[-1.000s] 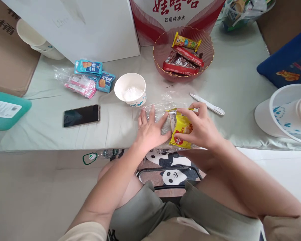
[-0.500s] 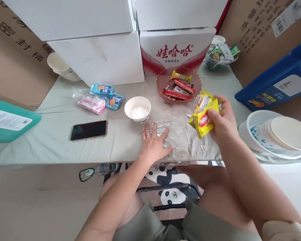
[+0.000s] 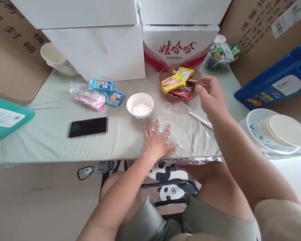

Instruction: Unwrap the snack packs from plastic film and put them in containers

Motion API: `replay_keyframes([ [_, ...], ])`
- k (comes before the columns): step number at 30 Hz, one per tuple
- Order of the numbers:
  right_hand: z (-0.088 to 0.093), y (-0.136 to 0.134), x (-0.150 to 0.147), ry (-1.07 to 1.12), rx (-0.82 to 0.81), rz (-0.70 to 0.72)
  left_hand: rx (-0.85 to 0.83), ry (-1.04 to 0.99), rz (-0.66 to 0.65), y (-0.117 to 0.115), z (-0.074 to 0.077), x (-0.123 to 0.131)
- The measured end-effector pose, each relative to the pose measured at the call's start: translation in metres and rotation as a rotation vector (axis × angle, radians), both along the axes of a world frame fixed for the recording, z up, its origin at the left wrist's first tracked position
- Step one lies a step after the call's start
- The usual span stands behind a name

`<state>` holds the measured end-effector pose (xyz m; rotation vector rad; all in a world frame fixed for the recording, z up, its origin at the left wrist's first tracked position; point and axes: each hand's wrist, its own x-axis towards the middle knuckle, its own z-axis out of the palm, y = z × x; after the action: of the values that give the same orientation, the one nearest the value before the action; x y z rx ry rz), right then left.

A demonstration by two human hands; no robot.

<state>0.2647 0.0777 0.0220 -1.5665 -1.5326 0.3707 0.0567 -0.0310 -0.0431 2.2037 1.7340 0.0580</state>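
Head view: the left hand (image 3: 158,144) lies palm down with its fingers spread wide on clear film (image 3: 184,134) near the front edge of the surface (image 3: 120,140); part of the film hangs over that edge. The right hand (image 3: 213,95) is held beside the right rim of the red bowl (image 3: 196,74), fingers loosely curled and thumb a little apart, grasping nothing that shows. I cannot tell whether it touches the rim.

In the bowl lie two yellow packets. The front packet (image 3: 172,83) leans on the left rim, its brand side up; the back packet (image 3: 185,73) lies just behind it, partly covered. Dark red bars (image 3: 188,88) show beneath and to the right of them.

A white cup (image 3: 140,116) stands just beyond the left fingertips, with crumpled clear plastic (image 3: 141,109) inside. A white knife (image 3: 199,118) lies aslant between the bowl and the right forearm, which covers its near end.

To the left are a phone (image 3: 88,127), face up, and behind it blue packets (image 3: 114,97) touching a pink packet (image 3: 92,99). To the right, a clear tub (image 3: 246,130) holds cups (image 3: 288,130), near a blue jug (image 3: 278,78). White boxes (image 3: 97,55) are stacked behind.
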Motion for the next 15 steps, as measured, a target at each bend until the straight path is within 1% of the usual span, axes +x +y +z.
replay_keyframes([
  [3,-0.004,-0.064,0.003,-0.034,0.01,0.045,0.001,-0.009,0.024,-0.002,-0.001,0.003],
  [4,-0.008,-0.078,0.003,-0.071,-0.006,0.029,-0.004,-0.004,0.033,-0.003,-0.001,0.005],
  [6,-0.017,-0.094,0.003,-0.101,-0.067,-0.046,-0.002,0.009,0.044,-0.005,-0.001,0.008],
  [8,-0.029,-0.096,0.004,-0.096,-0.172,-0.123,0.024,0.018,0.048,-0.006,-0.001,0.011],
  [10,-0.04,-0.092,0.008,-0.115,-0.273,-0.166,0.049,0.028,0.052,-0.009,-0.002,0.012],
  [11,-0.044,-0.09,0.01,-0.138,-0.297,-0.181,0.054,0.035,0.056,-0.011,-0.002,0.013],
  [13,-0.049,-0.087,0.016,-0.191,-0.28,-0.211,0.056,0.052,0.063,-0.015,-0.004,0.014],
  [15,-0.052,-0.086,0.022,-0.222,-0.223,-0.237,0.06,0.064,0.059,-0.021,-0.005,0.016],
])
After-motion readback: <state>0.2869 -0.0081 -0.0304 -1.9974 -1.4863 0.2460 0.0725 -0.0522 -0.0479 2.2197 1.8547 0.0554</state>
